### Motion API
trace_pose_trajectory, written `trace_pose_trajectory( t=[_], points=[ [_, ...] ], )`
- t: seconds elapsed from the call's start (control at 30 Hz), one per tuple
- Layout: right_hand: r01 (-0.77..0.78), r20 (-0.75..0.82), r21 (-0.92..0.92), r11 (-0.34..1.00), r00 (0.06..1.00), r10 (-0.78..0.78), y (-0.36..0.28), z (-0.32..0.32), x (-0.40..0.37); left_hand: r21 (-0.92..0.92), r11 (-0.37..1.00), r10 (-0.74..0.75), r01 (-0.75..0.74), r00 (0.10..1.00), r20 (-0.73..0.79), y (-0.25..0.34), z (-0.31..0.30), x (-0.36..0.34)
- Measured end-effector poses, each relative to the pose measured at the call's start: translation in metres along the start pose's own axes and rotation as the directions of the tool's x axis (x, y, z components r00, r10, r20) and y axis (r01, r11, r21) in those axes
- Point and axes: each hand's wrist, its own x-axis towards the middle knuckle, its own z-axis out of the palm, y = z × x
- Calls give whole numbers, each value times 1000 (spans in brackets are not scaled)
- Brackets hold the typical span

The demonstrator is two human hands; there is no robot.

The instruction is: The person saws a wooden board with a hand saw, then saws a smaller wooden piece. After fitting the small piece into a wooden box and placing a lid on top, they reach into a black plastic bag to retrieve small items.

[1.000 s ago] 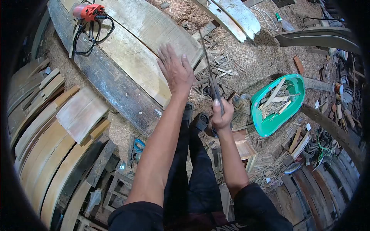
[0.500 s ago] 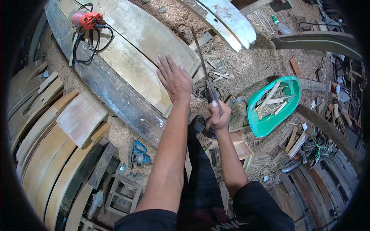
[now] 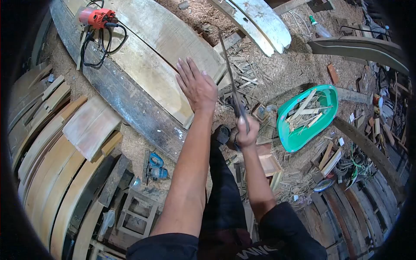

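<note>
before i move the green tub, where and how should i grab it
Best bet: the raised rim of the green tub, one hand on each long side, from above. It sits open side up, and the wood scraps lie within. The right hand holds the saw, so free it first.

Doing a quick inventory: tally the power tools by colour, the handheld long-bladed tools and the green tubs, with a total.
Red power tool: 1
Blue power tool: 1
Long-bladed tool, in the right hand: 1
Green tub: 1
Total: 4
</note>
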Motion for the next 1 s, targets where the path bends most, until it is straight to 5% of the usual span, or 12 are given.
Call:
trace_pose_trajectory(
  t=[0.13,0.27,0.43,0.57,0.7,0.83,1.0],
  points=[
    [-66,-3,61,996,998,66,-4,-15,-45,4,1000,-2,2,1000,9,-1,2,-1],
    [-99,-47,-19,995,994,99,-14,10,17,2,1000,-3,3,1000,2,-2,0,-5],
    [-94,-83,39,995,992,97,-11,-8,-51,4,1000,-1,1,1000,4,0,1,-1],
    [-102,49,-65,993,993,105,-3,-3,17,6,1000,7,-6,1000,-16,0,2,-1],
    [24,-39,-96,995,999,-28,1,-11,-32,4,1000,-3,3,1000,9,1,0,-4],
    [-91,-15,110,990,996,93,5,-8,-34,18,1000,-5,4,1000,17,1,0,-2],
    [-60,13,-42,997,998,60,-12,-3,7,27,1000,-3,3,1000,8,0,2,-4]
  ],
)
